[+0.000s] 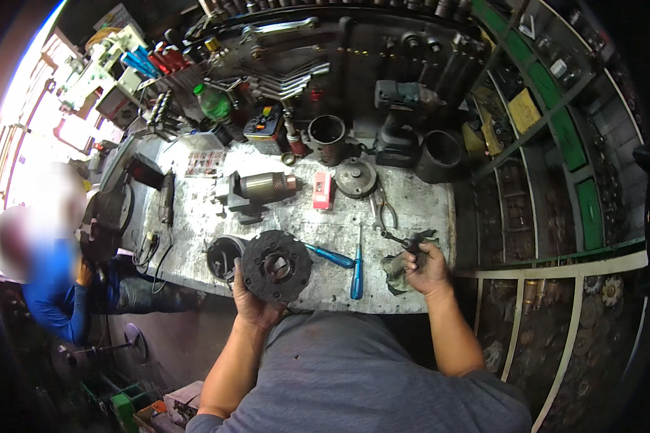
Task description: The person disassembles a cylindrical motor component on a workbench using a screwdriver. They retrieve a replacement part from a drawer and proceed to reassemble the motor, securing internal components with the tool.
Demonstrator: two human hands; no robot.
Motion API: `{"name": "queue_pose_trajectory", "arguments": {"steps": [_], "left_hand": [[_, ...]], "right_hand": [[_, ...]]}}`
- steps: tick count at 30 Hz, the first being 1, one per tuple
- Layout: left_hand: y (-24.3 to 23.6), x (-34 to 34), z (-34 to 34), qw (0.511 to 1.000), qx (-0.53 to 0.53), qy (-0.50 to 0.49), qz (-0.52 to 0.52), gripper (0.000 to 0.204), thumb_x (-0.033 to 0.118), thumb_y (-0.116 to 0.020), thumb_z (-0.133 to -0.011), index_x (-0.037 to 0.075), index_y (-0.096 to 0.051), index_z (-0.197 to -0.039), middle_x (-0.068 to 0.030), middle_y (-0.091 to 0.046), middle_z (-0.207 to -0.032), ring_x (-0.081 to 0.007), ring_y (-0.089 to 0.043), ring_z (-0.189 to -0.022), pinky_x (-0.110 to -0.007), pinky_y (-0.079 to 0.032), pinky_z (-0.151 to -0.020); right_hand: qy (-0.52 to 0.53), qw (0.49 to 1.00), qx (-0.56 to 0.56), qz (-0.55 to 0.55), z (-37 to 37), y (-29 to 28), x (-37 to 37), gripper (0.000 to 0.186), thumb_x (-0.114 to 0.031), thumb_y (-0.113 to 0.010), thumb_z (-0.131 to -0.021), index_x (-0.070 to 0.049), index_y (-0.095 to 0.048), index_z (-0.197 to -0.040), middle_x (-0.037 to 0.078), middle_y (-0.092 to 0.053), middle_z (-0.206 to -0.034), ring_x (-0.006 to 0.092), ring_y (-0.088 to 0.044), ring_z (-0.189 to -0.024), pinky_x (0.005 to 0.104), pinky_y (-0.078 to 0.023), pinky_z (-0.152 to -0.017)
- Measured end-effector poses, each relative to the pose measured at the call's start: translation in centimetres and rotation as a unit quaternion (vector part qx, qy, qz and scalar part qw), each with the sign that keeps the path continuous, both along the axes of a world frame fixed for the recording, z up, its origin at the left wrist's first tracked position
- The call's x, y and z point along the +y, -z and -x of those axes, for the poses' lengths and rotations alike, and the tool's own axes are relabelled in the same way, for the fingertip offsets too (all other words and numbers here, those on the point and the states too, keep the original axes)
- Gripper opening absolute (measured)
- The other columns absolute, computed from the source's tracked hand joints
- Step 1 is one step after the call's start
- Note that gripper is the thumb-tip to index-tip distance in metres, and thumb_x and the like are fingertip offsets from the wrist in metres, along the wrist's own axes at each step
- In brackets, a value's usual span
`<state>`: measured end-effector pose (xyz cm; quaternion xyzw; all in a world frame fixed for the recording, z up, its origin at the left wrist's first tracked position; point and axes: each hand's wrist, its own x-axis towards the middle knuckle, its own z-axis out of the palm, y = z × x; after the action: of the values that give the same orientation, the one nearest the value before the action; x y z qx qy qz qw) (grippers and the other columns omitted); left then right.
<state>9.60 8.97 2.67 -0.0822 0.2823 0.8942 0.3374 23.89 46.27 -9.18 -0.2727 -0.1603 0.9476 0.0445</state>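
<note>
My left hand [255,309] grips a dark, greasy round flange [256,273] with a centre hole and bolt holes around its rim, tilted up above the bench's front edge. Behind it, partly hidden, stands a dark hollow cylindrical housing [222,252]. My right hand [429,274] closes round a slim dark rod-like piece with a rounded end [393,237]; its exact kind is unclear. Below that hand lies a crumpled grey-green rag [395,273]. Between my hands rest two blue-handled screwdrivers, one upright in view [357,280] and one slanted [332,255]. Pliers [387,211] lie beyond the rod.
On the worn bench [296,220] stand an armature [267,186], a red-and-white box [322,190], a round metal cover [356,177], metal cylinders [328,134] and a cordless impact wrench [399,126]. Shelves [549,271] flank the right. A person in blue [54,289] sits at left.
</note>
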Motion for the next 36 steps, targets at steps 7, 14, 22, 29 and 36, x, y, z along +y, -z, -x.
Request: {"name": "queue_pose_trajectory", "arguments": {"steps": [7,14,22,29,36], "left_hand": [[0.6,-0.2,-0.1,0.995,-0.102,0.014,-0.017,0.092,0.084,-0.061,-0.094,0.017,-0.060,-0.157,-0.0133,-0.060,-0.159,-0.0403,-0.056,-0.144,-0.064,-0.046,-0.119],[1.3,-0.2,-0.2,0.996,-0.072,0.053,0.005,0.092,0.084,-0.055,-0.098,0.017,-0.055,-0.161,-0.0126,-0.058,-0.162,-0.0372,-0.057,-0.146,-0.060,-0.046,-0.122],[2.3,0.0,-0.6,0.988,0.045,0.073,0.131,0.092,0.080,-0.054,-0.102,0.016,-0.047,-0.166,-0.0106,-0.059,-0.158,-0.0297,-0.057,-0.146,-0.053,-0.046,-0.122],[2.6,1.2,-0.1,0.955,0.195,0.038,0.220,0.088,0.072,-0.061,-0.104,0.005,-0.051,-0.159,-0.0092,-0.067,-0.141,-0.0215,-0.064,-0.129,-0.043,-0.051,-0.112],[3.8,1.9,1.0,0.930,0.274,0.019,0.245,0.081,0.050,-0.070,-0.108,-0.004,-0.043,-0.163,-0.0126,-0.067,-0.138,-0.0202,-0.065,-0.123,-0.036,-0.054,-0.106]], "right_hand": [[0.042,0.986,-0.017,-0.161,0.8,-3.7,-2.0,0.024,-0.017,-0.064,-0.106,-0.007,-0.070,-0.127,0.010,-0.078,-0.112,0.0198,-0.071,-0.087,0.0317,-0.058,-0.073],[-0.011,0.918,0.142,-0.371,2.8,-11.8,-5.5,0.026,-0.009,-0.059,-0.113,0.000,-0.060,-0.137,0.016,-0.077,-0.120,0.0244,-0.077,-0.103,0.0366,-0.064,-0.090],[0.043,0.877,0.173,-0.447,4.7,-15.8,-8.6,0.025,-0.003,-0.054,-0.106,0.000,-0.059,-0.129,0.008,-0.070,-0.105,0.0101,-0.066,-0.083,0.0273,-0.056,-0.076],[-0.144,0.708,0.121,-0.681,10.0,-15.9,-10.7,0.021,-0.010,-0.077,-0.097,0.002,-0.075,-0.113,0.017,-0.078,-0.102,0.0245,-0.076,-0.089,0.0368,-0.060,-0.078],[-0.134,0.625,0.157,-0.753,11.2,-14.2,-15.1,0.025,-0.015,-0.081,-0.095,0.000,-0.078,-0.114,0.021,-0.073,-0.099,0.0414,-0.073,-0.092,0.0468,-0.058,-0.082]]}}
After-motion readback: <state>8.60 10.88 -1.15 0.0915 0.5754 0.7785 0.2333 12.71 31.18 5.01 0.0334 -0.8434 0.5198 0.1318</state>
